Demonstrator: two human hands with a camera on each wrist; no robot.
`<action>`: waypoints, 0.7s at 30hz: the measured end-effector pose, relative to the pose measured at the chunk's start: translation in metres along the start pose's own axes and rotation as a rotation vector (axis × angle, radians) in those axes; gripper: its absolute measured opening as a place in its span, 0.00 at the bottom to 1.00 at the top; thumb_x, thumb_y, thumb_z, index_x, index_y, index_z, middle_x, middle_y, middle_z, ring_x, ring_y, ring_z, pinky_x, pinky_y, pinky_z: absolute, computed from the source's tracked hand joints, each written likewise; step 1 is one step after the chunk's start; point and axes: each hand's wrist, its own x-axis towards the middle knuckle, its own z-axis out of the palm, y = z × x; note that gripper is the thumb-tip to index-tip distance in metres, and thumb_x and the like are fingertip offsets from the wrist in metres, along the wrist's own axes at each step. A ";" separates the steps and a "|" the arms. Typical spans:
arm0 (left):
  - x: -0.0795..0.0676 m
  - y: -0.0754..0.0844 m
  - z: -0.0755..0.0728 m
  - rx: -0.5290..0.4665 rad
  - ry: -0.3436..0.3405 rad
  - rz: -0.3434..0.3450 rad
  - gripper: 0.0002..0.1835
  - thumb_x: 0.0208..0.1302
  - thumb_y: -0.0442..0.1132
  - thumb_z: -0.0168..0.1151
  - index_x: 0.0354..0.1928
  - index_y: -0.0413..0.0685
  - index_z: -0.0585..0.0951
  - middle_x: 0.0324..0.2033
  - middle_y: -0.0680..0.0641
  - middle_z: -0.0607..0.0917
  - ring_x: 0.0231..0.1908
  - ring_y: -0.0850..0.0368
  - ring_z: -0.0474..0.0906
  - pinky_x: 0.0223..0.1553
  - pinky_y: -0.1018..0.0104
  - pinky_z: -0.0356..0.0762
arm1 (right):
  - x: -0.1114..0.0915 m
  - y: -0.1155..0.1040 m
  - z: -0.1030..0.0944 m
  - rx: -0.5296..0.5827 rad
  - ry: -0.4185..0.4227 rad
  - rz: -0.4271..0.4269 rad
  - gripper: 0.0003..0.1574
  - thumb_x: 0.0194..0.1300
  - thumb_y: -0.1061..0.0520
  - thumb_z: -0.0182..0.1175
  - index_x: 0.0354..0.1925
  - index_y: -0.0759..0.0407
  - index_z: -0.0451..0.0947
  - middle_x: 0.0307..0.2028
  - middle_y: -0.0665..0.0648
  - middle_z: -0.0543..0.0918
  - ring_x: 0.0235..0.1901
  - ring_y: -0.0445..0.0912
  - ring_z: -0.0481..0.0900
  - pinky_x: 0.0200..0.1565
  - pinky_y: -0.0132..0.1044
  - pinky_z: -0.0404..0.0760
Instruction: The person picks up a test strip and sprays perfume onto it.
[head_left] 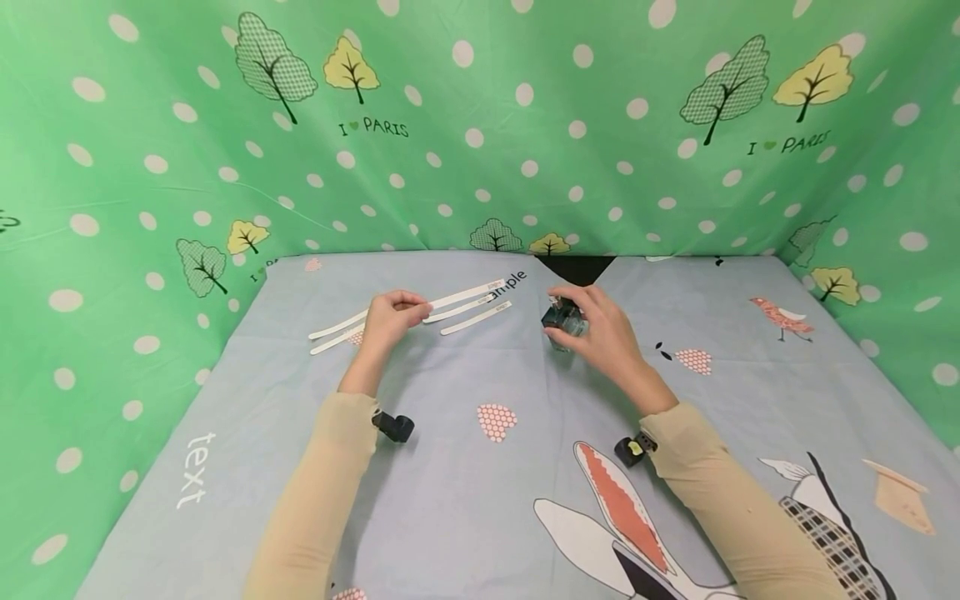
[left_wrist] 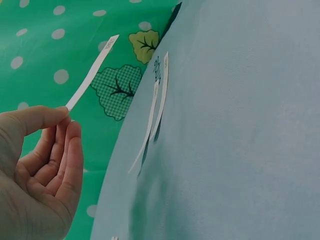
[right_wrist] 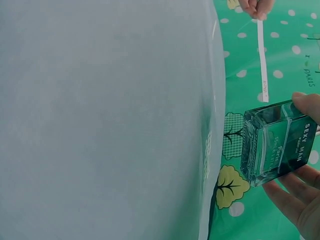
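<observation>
Two tan sleeves come up from the bottom of the head view, and each wrist has a small black camera strapped on it. They lie over a blue-grey cloth with a rabbit picture and little pink hearts on it.

On the far left, the left hand pinches one white paper strip by its end, between the thumb and the first finger. The other fingers are curled in loosely under it. The left wrist view shows this strip lifted off the cloth and pointing up and away, with tiny print at its far end. More white strips lie flat on the cloth just past the hand, side by side, and two more stick out on its left side.

Over on the right, the right hand holds a small glass perfume bottle. The bottle is square and clear, with a dark top part, and it has white words on one side. The thumb sits on one edge and the fingers wrap round under the other side, so the hand is closed on it. The bottle is tipped over on its side and held up above the cloth, near the middle of the table and well apart from the strips.

Green cloth with white dots and trees hangs all around the back.
</observation>
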 end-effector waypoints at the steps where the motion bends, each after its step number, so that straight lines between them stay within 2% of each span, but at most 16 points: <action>1: 0.000 0.000 0.000 -0.001 0.001 0.000 0.12 0.63 0.37 0.68 0.44 0.36 0.83 0.26 0.59 0.82 0.31 0.67 0.81 0.49 0.66 0.86 | 0.000 0.000 0.000 -0.001 -0.001 0.001 0.37 0.53 0.51 0.77 0.60 0.46 0.76 0.47 0.60 0.81 0.35 0.52 0.77 0.32 0.43 0.76; 4: -0.001 0.000 -0.001 -0.003 0.004 0.004 0.12 0.63 0.37 0.68 0.43 0.36 0.83 0.26 0.60 0.82 0.31 0.67 0.81 0.50 0.63 0.86 | 0.000 0.000 0.000 -0.002 -0.002 0.001 0.37 0.53 0.51 0.77 0.60 0.46 0.76 0.47 0.60 0.81 0.35 0.52 0.77 0.32 0.43 0.76; 10: -0.003 0.002 -0.002 -0.005 -0.004 0.012 0.12 0.63 0.38 0.68 0.43 0.36 0.82 0.26 0.59 0.82 0.32 0.66 0.82 0.45 0.70 0.86 | 0.001 -0.001 0.000 -0.004 0.003 -0.009 0.37 0.53 0.51 0.77 0.61 0.47 0.76 0.48 0.60 0.81 0.35 0.52 0.77 0.31 0.43 0.76; 17: -0.005 0.001 -0.003 -0.003 -0.011 0.026 0.12 0.62 0.36 0.67 0.43 0.35 0.82 0.25 0.60 0.82 0.31 0.67 0.82 0.52 0.58 0.86 | 0.000 -0.001 0.001 -0.003 0.003 -0.011 0.37 0.53 0.51 0.77 0.61 0.46 0.76 0.48 0.60 0.80 0.35 0.52 0.77 0.30 0.43 0.76; 21: -0.007 0.001 -0.002 0.013 -0.017 0.025 0.12 0.63 0.37 0.67 0.43 0.35 0.82 0.25 0.60 0.82 0.30 0.68 0.81 0.45 0.69 0.87 | 0.000 0.000 0.002 -0.002 0.001 -0.006 0.37 0.53 0.51 0.77 0.61 0.46 0.76 0.48 0.60 0.80 0.35 0.52 0.77 0.30 0.43 0.76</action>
